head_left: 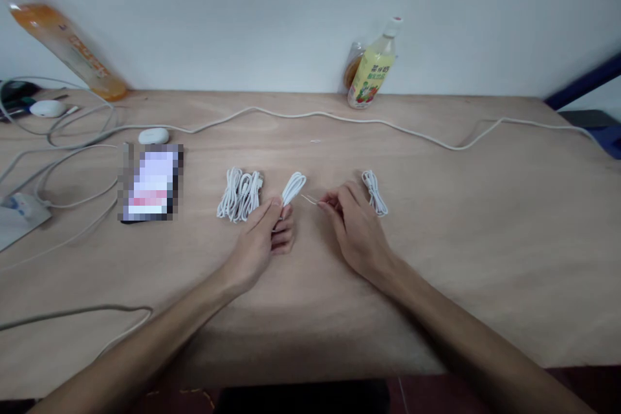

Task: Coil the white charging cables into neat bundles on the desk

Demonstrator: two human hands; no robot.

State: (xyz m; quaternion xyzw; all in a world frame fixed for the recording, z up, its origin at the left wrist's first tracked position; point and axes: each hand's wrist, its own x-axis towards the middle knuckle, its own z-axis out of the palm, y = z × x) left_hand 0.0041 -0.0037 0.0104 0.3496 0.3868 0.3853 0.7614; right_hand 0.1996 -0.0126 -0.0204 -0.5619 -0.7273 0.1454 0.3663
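Pinching a folded white cable between thumb and fingers, my left grip holds its looped end pointing up and away from me, over the tabletop. My right grip is pressed together at the fingertips on a thin white tie, whose free end reaches toward the cable without touching it. Just left of my left grip lie coiled white cables, side by side; another white bundle lies right beside my right grip. Beyond, a loose tie lies near a long pale cord. A phone rests farther left, and a yellow-labelled bottle stands at the wall.
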